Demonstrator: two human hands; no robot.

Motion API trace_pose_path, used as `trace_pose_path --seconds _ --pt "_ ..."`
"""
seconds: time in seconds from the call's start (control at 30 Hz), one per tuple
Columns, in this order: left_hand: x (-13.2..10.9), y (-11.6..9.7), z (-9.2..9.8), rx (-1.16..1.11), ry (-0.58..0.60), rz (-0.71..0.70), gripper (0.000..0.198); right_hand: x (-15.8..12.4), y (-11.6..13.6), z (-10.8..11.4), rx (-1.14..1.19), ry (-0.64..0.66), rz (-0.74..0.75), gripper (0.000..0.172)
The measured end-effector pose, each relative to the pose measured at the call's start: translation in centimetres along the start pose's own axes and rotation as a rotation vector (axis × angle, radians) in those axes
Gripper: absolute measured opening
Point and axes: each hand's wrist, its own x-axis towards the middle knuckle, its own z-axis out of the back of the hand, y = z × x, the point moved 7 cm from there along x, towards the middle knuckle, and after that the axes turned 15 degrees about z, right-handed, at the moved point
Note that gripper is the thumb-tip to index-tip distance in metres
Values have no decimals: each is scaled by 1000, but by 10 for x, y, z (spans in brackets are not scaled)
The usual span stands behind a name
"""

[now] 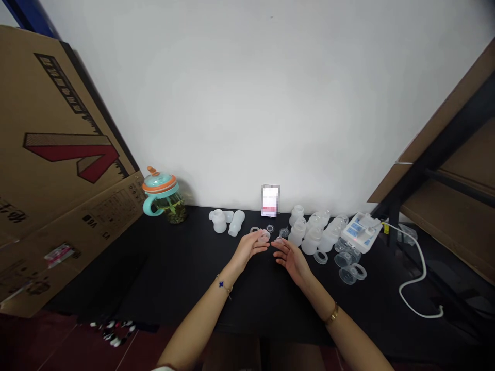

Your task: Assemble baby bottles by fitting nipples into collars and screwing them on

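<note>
My left hand holds a small round translucent piece between thumb and fingers; it looks like a cap or a soft silicone part. My right hand is a short way to the right, its thumb and forefinger closed on another small translucent piece, mostly covered by the fingers. A pale ring lies just behind my left hand. Two small clear round parts, one a disc and one a dome-like piece, lie on the black table behind my right hand.
Several frosted baby bottles stand at right, beside loose rings and clear caps. A white device with a cable sits farther right. White pump parts, a blurred phone and a teapot stand behind.
</note>
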Motion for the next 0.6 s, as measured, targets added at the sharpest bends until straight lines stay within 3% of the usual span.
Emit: trace_pose_path --seconds 0.1,0.23,0.6 --pt "5 11 3 -182 34 182 48 -1 1 -1 -1 -6 -7 20" --pt "8 19 4 -289 46 294 49 -1 1 0 2 -34 -17 22" --pt "9 19 5 -335 41 296 39 4 -6 5 -17 -54 -36 37"
